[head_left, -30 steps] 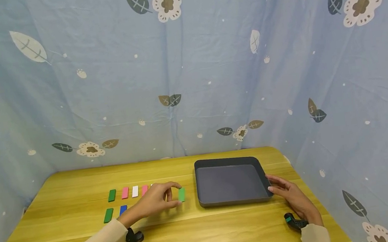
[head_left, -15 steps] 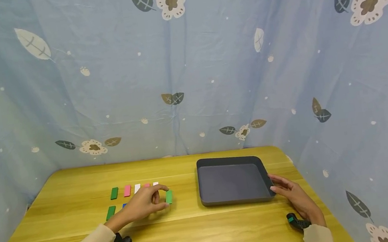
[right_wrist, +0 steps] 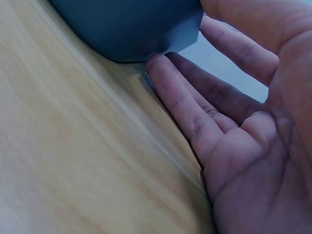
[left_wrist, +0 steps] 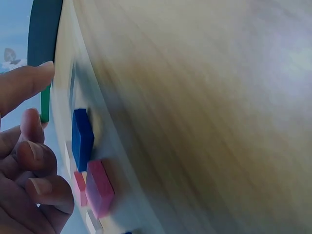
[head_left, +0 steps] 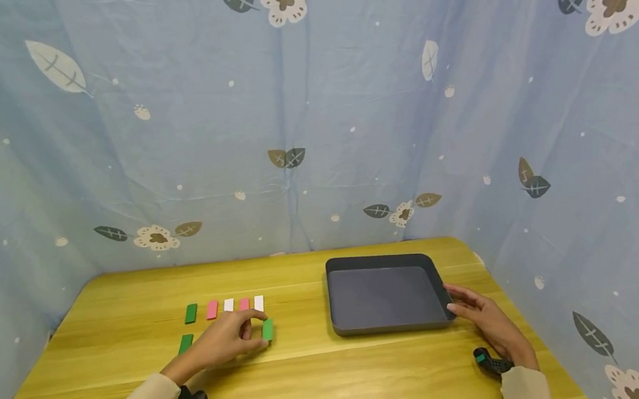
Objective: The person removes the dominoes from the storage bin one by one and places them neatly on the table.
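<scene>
My left hand (head_left: 223, 339) pinches a small light green block (head_left: 268, 329) between thumb and finger, left of the dark grey tray (head_left: 395, 330). In the left wrist view the green block (left_wrist: 45, 105) stands on edge by the fingertips. Whether it touches the table I cannot tell. Under that hand lie a blue block (left_wrist: 82, 139) and a pink block (left_wrist: 100, 189), both hidden in the head view. On the tray's right side, my right hand (head_left: 490, 321) rests with extended fingers (right_wrist: 175, 97) against the outer wall. The visible tray floor is bare.
A back row holds a dark green block (head_left: 191, 313), a pink block (head_left: 212, 309), a white block (head_left: 228, 304), another pink block (head_left: 244, 304) and another white block (head_left: 259, 303). Nearer is a second dark green block (head_left: 185, 342). A curtain (head_left: 226, 124) hangs behind the table.
The left hand has moved left with the light green block, away from the tray and over the front row of blocks. The right hand stays at the tray's side.
</scene>
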A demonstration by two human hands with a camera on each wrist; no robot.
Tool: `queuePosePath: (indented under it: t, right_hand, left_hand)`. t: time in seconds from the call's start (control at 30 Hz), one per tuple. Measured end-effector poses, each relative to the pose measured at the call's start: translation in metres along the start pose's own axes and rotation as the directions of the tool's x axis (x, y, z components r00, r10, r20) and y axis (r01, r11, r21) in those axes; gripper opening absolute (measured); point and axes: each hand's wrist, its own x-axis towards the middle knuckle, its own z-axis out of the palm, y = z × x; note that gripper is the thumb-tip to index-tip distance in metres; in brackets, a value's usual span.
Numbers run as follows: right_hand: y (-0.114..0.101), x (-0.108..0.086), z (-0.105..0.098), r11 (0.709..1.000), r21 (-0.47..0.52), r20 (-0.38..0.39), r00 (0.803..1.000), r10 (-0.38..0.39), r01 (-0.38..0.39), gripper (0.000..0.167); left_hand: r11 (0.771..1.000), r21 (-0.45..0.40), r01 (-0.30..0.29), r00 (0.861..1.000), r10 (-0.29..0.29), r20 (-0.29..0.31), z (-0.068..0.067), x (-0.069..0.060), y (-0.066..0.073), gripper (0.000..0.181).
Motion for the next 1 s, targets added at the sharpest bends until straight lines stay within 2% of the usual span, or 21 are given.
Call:
queuePosePath:
  t: [0.17,0.4,0.7,0.87,1.0]
  right_hand:
    - [0.0004,-0.0015,-0.0009,1.0,-0.019,-0.011,1.0,-0.003,0.003,0.063]
    - [0.0018,-0.0052,-0.0039,0.999,-0.042,0.002,1.0,-0.005,0.005,0.063]
    - [0.0026,-0.0061,-0.0038,1.0,-0.007,-0.009,1.0,-0.019,0.019,0.063]
    - [0.0028,-0.0065,-0.0048,1.0,-0.008,-0.02,1.0,-0.015,0.015,0.063]
    - [0.0024,-0.0051,-0.0064,0.999,-0.003,-0.025,0.999,-0.041,0.041,0.063]
  left_hand:
    - [1.0,0.001,0.019,1.0,-0.019,0.019,-0.001,-0.0035,-0.0052,0.049]
    - [0.999,0.011,0.032,0.999,-0.032,0.029,-0.0007,-0.0059,-0.0064,0.044]
    - [0.997,0.022,0.076,0.997,-0.077,0.032,-0.0001,-0.006,-0.0032,0.044]
    - [0.997,0.035,0.07,0.997,-0.071,0.024,-0.0014,-0.0051,-0.001,0.045]
    - [0.997,0.042,0.064,0.998,-0.065,0.018,-0.0021,-0.0038,-0.0012,0.045]
